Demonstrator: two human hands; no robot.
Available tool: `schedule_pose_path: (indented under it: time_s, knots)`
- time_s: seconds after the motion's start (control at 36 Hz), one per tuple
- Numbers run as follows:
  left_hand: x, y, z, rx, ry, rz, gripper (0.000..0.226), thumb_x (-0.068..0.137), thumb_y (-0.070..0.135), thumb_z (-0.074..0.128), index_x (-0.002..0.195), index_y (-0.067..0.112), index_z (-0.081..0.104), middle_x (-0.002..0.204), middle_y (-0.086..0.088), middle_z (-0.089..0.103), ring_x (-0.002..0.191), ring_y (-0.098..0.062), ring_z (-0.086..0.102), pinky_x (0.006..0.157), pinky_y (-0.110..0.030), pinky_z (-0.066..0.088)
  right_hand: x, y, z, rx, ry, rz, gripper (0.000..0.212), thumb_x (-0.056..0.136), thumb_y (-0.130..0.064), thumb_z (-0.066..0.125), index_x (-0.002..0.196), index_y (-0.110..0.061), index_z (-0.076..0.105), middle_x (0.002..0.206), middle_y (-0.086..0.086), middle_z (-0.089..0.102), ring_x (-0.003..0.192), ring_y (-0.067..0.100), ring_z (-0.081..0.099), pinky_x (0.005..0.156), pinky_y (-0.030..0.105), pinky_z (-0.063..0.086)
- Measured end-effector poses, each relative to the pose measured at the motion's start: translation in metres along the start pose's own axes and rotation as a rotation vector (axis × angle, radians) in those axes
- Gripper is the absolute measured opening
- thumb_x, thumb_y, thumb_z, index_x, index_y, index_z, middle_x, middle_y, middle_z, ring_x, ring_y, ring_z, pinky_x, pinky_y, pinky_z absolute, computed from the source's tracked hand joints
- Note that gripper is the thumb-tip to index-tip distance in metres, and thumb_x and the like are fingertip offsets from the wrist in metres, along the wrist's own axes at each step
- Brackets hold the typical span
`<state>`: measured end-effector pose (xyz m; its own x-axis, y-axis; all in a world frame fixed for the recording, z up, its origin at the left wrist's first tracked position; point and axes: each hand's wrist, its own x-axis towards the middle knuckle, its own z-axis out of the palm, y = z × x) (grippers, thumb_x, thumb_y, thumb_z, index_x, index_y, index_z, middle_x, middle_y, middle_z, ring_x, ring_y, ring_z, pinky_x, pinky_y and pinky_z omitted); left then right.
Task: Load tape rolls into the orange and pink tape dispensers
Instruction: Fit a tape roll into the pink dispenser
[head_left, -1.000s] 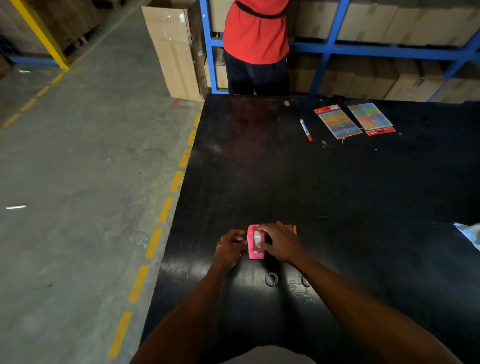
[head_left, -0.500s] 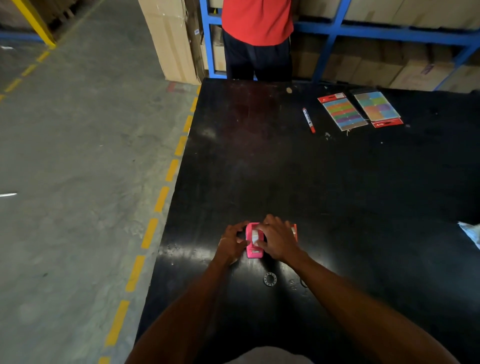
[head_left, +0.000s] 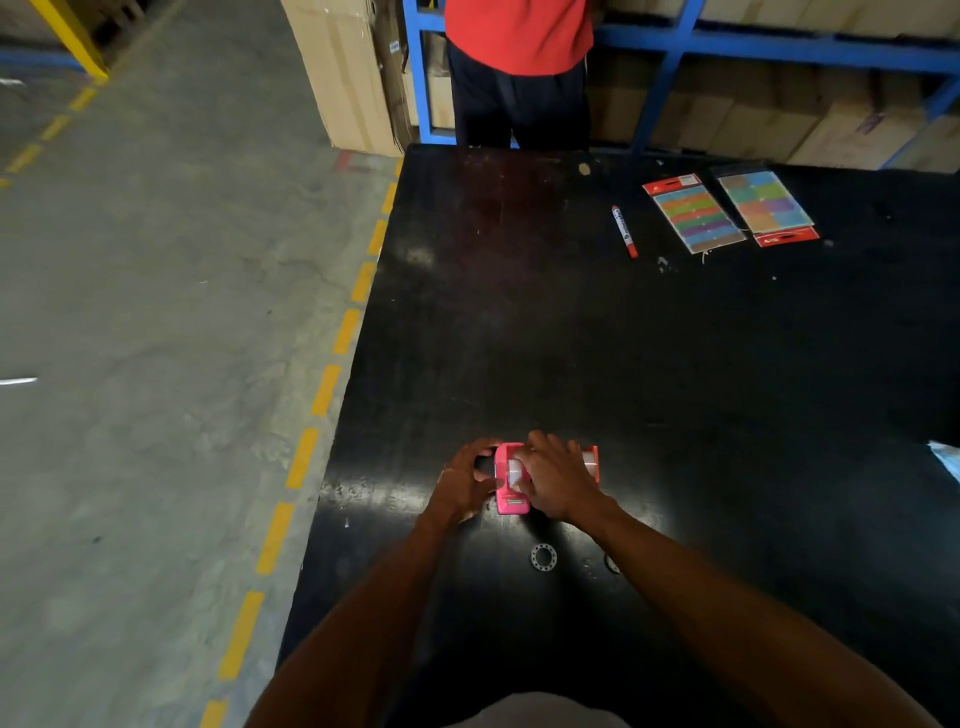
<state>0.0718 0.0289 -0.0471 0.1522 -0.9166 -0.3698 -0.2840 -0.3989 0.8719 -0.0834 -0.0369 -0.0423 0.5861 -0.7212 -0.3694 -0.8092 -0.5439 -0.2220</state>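
Both hands have stayed on the pink dispenser (head_left: 510, 480) and hardly moved. The left hand (head_left: 465, 486) cups its side, and the right hand (head_left: 558, 480) presses the tape roll (head_left: 517, 472) in. The roll looks almost seated; the orange dispenser (head_left: 592, 462) waits just behind the right hand.

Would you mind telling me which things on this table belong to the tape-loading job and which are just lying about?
Part of the job:
- pink dispenser, held between left hand and right hand
- orange dispenser, behind the right hand
- small ring, possibly a tape core

Just lying about:
- red marker
- two packs of coloured labels
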Motion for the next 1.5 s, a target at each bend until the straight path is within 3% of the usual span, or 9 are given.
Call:
schedule_pose_path:
  time_s: [0.31,0.61,0.86,1.11,1.22,1.39,1.5]
  knots:
    - [-0.002,0.0,-0.002,0.029,-0.032,0.013,0.055,0.08,0.001,0.075,0.131,0.003,0.054,0.129,-0.015,0.061,0.12,-0.024,0.057,0.101,-0.043,0.05,-0.001,-0.007,-0.006,0.139,0.002,0.003,0.03,0.094,-0.03,0.061,0.116,-0.009,0.062,0.122,0.009,0.051,0.103,0.025,0.06,0.091,0.037,0.05]
    - [0.0,-0.001,-0.003,0.022,-0.047,0.013,0.057,0.079,-0.002,0.074,0.133,0.004,0.053,0.13,-0.016,0.06,0.123,-0.026,0.056,0.103,-0.044,0.049,0.004,-0.007,-0.015,0.03,-0.033,-0.02,0.042,0.092,-0.033,0.061,0.129,-0.011,0.058,0.131,0.013,0.054,0.12,0.03,0.056,0.1,0.039,0.044]
    - [0.001,-0.003,-0.003,0.044,-0.051,0.025,0.057,0.079,-0.001,0.074,0.132,0.004,0.054,0.13,-0.015,0.06,0.123,-0.026,0.056,0.104,-0.046,0.048,0.011,-0.011,-0.017,-0.06,-0.077,-0.019,0.031,0.09,-0.02,0.064,0.119,-0.009,0.063,0.125,0.013,0.053,0.116,0.032,0.055,0.098,0.042,0.045]
    - [0.0,-0.005,0.0,0.027,-0.045,0.01,0.056,0.081,-0.002,0.072,0.133,0.006,0.053,0.129,-0.015,0.061,0.121,-0.028,0.057,0.102,-0.045,0.05,0.02,-0.002,-0.023,-0.04,-0.175,-0.027,0.029,0.095,-0.031,0.062,0.117,-0.012,0.064,0.131,0.011,0.051,0.126,0.031,0.049,0.104,0.046,0.036]
    - [0.001,-0.006,0.0,0.015,-0.036,0.0,0.055,0.081,-0.004,0.071,0.132,0.005,0.053,0.128,-0.015,0.061,0.118,-0.03,0.059,0.098,-0.045,0.053,0.018,0.003,-0.021,0.052,-0.11,-0.036,0.038,0.092,-0.031,0.065,0.126,-0.017,0.059,0.129,0.008,0.055,0.124,0.028,0.052,0.104,0.044,0.035]
    - [0.003,-0.006,-0.001,0.011,-0.055,0.005,0.054,0.081,-0.002,0.073,0.131,0.007,0.054,0.128,-0.015,0.062,0.118,-0.026,0.059,0.097,-0.043,0.054,0.006,0.01,-0.011,0.126,0.07,-0.104,0.022,0.091,-0.025,0.059,0.113,-0.021,0.058,0.118,0.0,0.06,0.114,0.022,0.055,0.094,0.041,0.035]
    - [0.004,-0.007,-0.001,0.007,-0.058,-0.017,0.053,0.082,-0.003,0.071,0.131,0.01,0.055,0.127,-0.013,0.062,0.108,-0.019,0.061,0.083,-0.023,0.055,0.002,0.011,-0.002,0.071,0.117,-0.139,0.021,0.096,-0.03,0.053,0.113,-0.021,0.062,0.119,0.0,0.063,0.113,0.02,0.055,0.096,0.038,0.034]
